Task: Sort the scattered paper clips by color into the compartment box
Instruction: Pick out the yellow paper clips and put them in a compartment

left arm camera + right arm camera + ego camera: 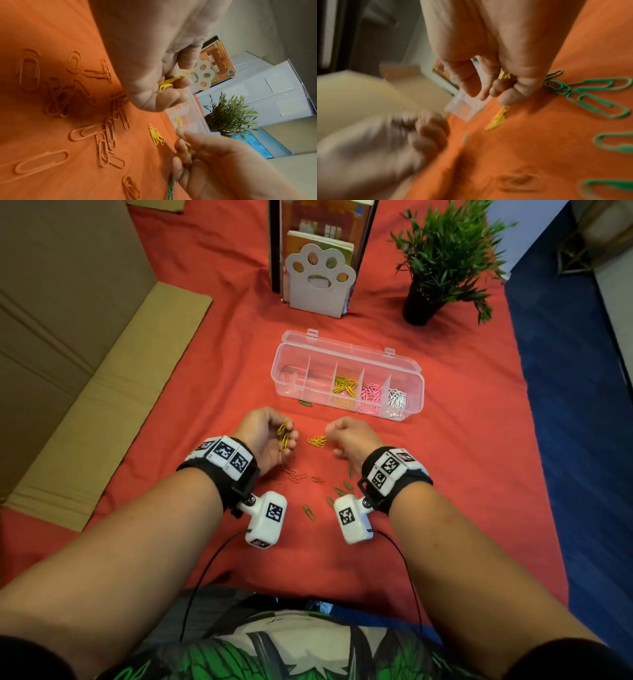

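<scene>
Sorting yellow clips, both hands loaded

Curling round a bunch of yellow clips (283, 435), my left hand (265, 440) hangs over the red cloth (445, 474), the bunch's long axis running away from me toward the compartment box (347, 376). My right hand (346, 440) pinches more yellow ones (505, 76) in its bent fingers. Between my hands a small yellow pile (317, 441) lies on the cloth. The box sits open ahead, its length left to right; yellow, pink and white clips fill its three right-hand sections. Green clips (339, 491) lie scattered near my right wrist, red clips (293, 474) near my left. One green clip (306, 402) rests just before the box.
</scene>
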{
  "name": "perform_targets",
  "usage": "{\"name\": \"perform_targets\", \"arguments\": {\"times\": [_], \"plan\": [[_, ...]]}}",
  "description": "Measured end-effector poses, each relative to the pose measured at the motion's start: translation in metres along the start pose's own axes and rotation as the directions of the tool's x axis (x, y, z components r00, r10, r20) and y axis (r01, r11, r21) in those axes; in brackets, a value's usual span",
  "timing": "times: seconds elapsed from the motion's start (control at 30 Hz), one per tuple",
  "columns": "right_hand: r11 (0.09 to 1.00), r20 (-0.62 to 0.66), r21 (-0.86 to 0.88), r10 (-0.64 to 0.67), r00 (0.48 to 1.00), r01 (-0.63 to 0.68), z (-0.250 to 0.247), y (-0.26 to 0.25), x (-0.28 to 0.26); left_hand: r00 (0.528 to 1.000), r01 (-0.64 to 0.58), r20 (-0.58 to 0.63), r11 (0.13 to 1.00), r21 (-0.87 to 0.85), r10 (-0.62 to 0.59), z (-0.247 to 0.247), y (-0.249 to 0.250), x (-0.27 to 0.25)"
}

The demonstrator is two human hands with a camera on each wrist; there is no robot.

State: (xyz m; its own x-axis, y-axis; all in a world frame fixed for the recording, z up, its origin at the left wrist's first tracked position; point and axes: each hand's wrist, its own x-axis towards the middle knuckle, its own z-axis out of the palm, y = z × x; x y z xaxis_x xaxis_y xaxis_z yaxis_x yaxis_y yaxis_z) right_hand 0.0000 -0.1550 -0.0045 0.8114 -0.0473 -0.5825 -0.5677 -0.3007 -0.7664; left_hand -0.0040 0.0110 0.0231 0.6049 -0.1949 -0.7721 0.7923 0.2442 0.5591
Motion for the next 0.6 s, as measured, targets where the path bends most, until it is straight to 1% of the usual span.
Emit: {"name": "perform_targets", "arguments": {"times": [0.03,0.07,0.1,0.13,0.2,0.23,0.3,0.33,0.4,0.43,0.47,0.5,0.53,0.57,0.6], "plan": [[0.968,-0.036,-0.245,-0.068,0.997,0.057,0.004,0.000,0.001,1.000,-0.008,-0.010,1.000,-0.011,0.008,-0.001,0.002,-0.001],[0.883,-0.052,-0.458,-0.141,0.989,0.102,0.008,0.001,0.002,0.999,-0.015,-0.037,1.000,0.003,0.015,0.000,0.003,-0.002],[0.772,-0.053,-0.622,-0.207,0.977,0.130,0.013,0.003,0.003,0.997,-0.025,-0.069,0.999,0.034,0.027,0.001,0.004,-0.002],[0.661,-0.032,-0.734,-0.262,0.965,0.155,0.017,0.007,0.003,0.994,-0.035,-0.101,0.996,0.081,0.043,0.003,0.005,-0.002],[0.468,0.029,-0.857,-0.371,0.928,0.214,0.027,0.009,-0.002,0.984,-0.046,-0.160,0.982,0.183,0.076,0.006,0.005,0.000],[0.400,0.059,-0.887,-0.397,0.916,0.231,0.031,0.008,-0.005,0.980,-0.041,-0.181,0.974,0.221,0.083,0.007,0.006,0.002],[0.320,0.094,-0.916,-0.418,0.904,0.243,0.036,0.008,-0.008,0.977,-0.016,-0.202,0.963,0.270,0.073,0.009,0.007,0.003],[0.308,0.089,-0.922,-0.417,0.905,0.233,0.037,0.008,-0.009,0.978,0.002,-0.199,0.959,0.284,0.057,0.011,0.008,0.004],[0.311,0.077,-0.926,-0.396,0.915,0.212,0.036,0.007,-0.009,0.983,0.022,-0.178,0.955,0.296,0.033,0.013,0.009,0.005],[0.333,0.072,-0.921,-0.369,0.927,0.204,0.034,0.007,-0.008,0.985,0.021,-0.170,0.954,0.300,0.031,0.015,0.010,0.004],[0.378,0.070,-0.905,-0.322,0.944,0.196,0.029,0.006,-0.007,0.985,0.019,-0.166,0.952,0.305,0.034,0.018,0.011,0.003],[0.456,0.064,-0.872,-0.255,0.965,0.178,0.023,0.005,-0.004,0.985,0.002,-0.164,0.950,0.311,0.052,0.020,0.013,0.002],[0.556,0.048,-0.818,-0.190,0.981,0.148,0.016,0.004,-0.002,0.986,-0.020,-0.151,0.951,0.309,0.070,0.024,0.014,0.002],[0.675,0.020,-0.731,-0.134,0.991,0.106,0.008,0.004,-0.001,0.988,-0.043,-0.127,0.953,0.298,0.085,0.030,0.017,0.001],[0.804,0.002,-0.590,-0.089,0.996,0.073,-0.001,0.004,-0.001,0.991,-0.061,-0.098,0.959,0.277,0.092,0.037,0.020,0.000]]}}
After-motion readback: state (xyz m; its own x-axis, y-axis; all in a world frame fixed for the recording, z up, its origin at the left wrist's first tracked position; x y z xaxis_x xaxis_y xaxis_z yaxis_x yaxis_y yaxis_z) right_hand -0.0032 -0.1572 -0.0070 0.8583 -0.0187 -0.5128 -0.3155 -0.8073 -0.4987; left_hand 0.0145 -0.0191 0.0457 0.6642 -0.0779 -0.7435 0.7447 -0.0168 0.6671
